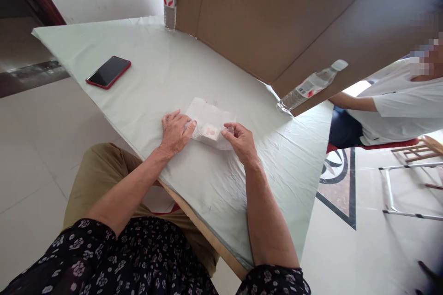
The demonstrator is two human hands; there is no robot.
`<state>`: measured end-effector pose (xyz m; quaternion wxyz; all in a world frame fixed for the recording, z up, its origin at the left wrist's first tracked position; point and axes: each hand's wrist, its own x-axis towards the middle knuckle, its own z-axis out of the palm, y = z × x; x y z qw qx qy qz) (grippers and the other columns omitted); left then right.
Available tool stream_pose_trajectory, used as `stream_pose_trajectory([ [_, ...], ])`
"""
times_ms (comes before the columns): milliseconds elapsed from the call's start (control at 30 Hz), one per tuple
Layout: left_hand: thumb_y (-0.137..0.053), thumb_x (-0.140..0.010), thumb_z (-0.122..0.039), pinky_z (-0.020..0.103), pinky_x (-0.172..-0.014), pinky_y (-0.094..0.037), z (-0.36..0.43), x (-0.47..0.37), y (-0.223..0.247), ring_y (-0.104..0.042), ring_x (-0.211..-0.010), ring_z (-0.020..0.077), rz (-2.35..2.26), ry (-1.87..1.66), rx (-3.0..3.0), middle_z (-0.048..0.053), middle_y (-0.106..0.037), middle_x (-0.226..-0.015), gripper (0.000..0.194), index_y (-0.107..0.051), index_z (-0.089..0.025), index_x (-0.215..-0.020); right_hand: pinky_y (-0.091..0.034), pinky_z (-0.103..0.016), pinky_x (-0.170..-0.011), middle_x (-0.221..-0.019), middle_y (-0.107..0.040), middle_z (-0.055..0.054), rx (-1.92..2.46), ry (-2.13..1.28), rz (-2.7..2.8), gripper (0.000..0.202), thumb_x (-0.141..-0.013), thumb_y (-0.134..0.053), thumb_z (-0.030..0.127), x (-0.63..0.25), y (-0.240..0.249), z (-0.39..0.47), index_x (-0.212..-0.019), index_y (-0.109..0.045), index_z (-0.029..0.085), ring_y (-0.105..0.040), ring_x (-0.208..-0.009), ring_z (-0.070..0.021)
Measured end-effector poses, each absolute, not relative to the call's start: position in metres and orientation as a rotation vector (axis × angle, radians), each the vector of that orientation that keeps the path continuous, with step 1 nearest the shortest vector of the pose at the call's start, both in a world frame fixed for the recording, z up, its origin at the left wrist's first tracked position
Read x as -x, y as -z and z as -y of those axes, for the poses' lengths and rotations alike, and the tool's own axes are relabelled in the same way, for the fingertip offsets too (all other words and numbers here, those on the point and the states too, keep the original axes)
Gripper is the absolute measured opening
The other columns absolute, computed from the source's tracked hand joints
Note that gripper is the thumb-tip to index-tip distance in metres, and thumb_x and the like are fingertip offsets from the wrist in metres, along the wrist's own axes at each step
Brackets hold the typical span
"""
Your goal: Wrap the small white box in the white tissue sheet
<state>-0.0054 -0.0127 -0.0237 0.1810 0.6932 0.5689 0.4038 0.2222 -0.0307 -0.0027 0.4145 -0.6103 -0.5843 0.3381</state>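
A small whitish block with a faint reddish mark [210, 132] lies within a translucent bubble-like wrap [221, 144] on the cloth-covered table. The wrap's flat part spreads out behind the block. My left hand [175, 132] rests at the left end of the wrap, fingers apart, thumb on its edge. At the right end, my right hand [239, 139] pinches the wrap between thumb and index finger.
A red-cased phone [109, 72] lies on the table [145, 64] at the left. One water bottle [170, 0] stands at the back; another [311, 86] is at the right, by a tall brown cardboard panel [242, 18]. A person in white [408, 101] sits beyond.
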Motion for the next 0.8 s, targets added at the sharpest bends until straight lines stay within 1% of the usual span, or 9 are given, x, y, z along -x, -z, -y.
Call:
stream_pose_trajectory([
  [133,-0.048,-0.091,-0.036,0.049,-0.115,-0.038,0.013,0.009,0.014,-0.062,-0.126,0.0281,-1.325,-1.333,-1.773,0.005,-0.078,-0.097,0.031,-0.057,-0.023,-0.065,-0.046,-0.03,-0.077,-0.079,-0.068,0.002,1.405,-0.901,1.473,0.019,-0.08,-0.07,0.039,-0.226,-0.012,0.036,-0.087,-0.076,0.022,-0.057,-0.074,-0.0132],
  [233,-0.041,-0.095,-0.044,0.042,-0.102,-0.049,0.016,0.013,0.009,-0.073,-0.096,0.0242,-1.095,-1.359,-1.658,0.004,-0.07,-0.068,0.045,-0.051,-0.023,-0.056,-0.049,-0.032,-0.083,-0.085,-0.074,-0.001,1.328,-1.102,1.593,0.022,-0.082,-0.072,0.042,-0.229,-0.03,0.046,-0.089,-0.077,0.022,-0.064,-0.081,-0.0156],
  [367,-0.038,-0.098,-0.054,0.035,-0.081,-0.055,0.019,0.019,0.006,-0.068,-0.065,0.0187,-0.934,-1.126,-1.67,0.002,-0.057,-0.051,0.059,-0.052,-0.022,-0.05,-0.054,-0.033,-0.082,-0.092,-0.079,-0.003,1.259,-1.522,1.948,0.03,-0.084,-0.071,0.043,-0.224,-0.041,0.066,-0.104,-0.077,0.023,-0.071,-0.088,-0.0184],
  [467,-0.047,-0.092,-0.049,0.03,-0.064,-0.05,0.017,0.023,0.006,-0.059,-0.056,0.0161,-1.009,-1.011,-1.729,0.001,-0.057,-0.052,0.047,-0.053,-0.022,-0.055,-0.054,-0.03,-0.075,-0.093,-0.08,-0.003,1.316,-1.546,2.072,0.029,-0.085,-0.069,0.043,-0.218,-0.037,0.076,-0.104,-0.078,0.023,-0.071,-0.083,-0.0179],
  [533,-0.055,-0.083,-0.039,0.03,-0.062,-0.048,0.015,0.024,0.009,-0.057,-0.058,0.016,-1.119,-1.007,-1.833,0.001,-0.06,-0.058,0.028,-0.055,-0.021,-0.061,-0.053,-0.029,-0.07,-0.083,-0.077,-0.002,1.38,-1.391,1.983,0.025,-0.085,-0.067,0.042,-0.216,-0.033,0.077,-0.096,-0.077,0.022,-0.068,-0.074,-0.0163],
  [600,-0.057,-0.074,-0.029,0.032,-0.07,-0.05,0.012,0.023,0.013,-0.061,-0.07,0.0186,-1.177,-1.001,-2.002,0.003,-0.066,-0.072,0.009,-0.06,-0.021,-0.071,-0.051,-0.029,-0.067,-0.075,-0.073,0.0,1.442,-1.186,1.834,0.024,-0.086,-0.064,0.042,-0.216,-0.03,0.072,-0.09,-0.075,0.021,-0.064,-0.068,-0.0149],
  [667,-0.058,-0.07,-0.024,0.038,-0.087,-0.051,0.011,0.02,0.018,-0.065,-0.09,0.0233,-1.154,-0.944,-2.186,0.006,-0.072,-0.093,0.02,-0.065,-0.021,-0.088,-0.052,-0.03,-0.068,-0.08,-0.073,-0.002,1.495,-0.948,1.726,0.023,-0.085,-0.063,0.04,-0.214,-0.026,0.065,-0.091,-0.073,0.021,-0.064,-0.071,-0.0156],
  [733,-0.061,-0.071,-0.025,0.043,-0.103,-0.046,0.011,0.018,0.022,-0.062,-0.112,0.0278,-1.128,-0.862,-2.321,0.009,-0.071,-0.116,0.038,-0.066,-0.021,-0.108,-0.053,-0.033,-0.074,-0.105,-0.075,-0.007,1.526,-0.725,1.71,0.03,-0.082,-0.066,0.04,-0.209,-0.021,0.056,-0.105,-0.071,0.021,-0.067,-0.087,-0.0198],
  [800,-0.067,-0.074,-0.032,0.047,-0.11,-0.041,0.012,0.017,0.025,-0.057,-0.127,0.0309,-1.131,-0.772,-2.388,0.011,-0.065,-0.133,0.051,-0.062,-0.022,-0.124,-0.054,-0.039,-0.084,-0.13,-0.069,-0.012,1.541,-0.605,1.775,0.048,-0.077,-0.071,0.038,-0.202,-0.013,0.048,-0.122,-0.066,0.022,-0.066,-0.107,-0.0258],
])
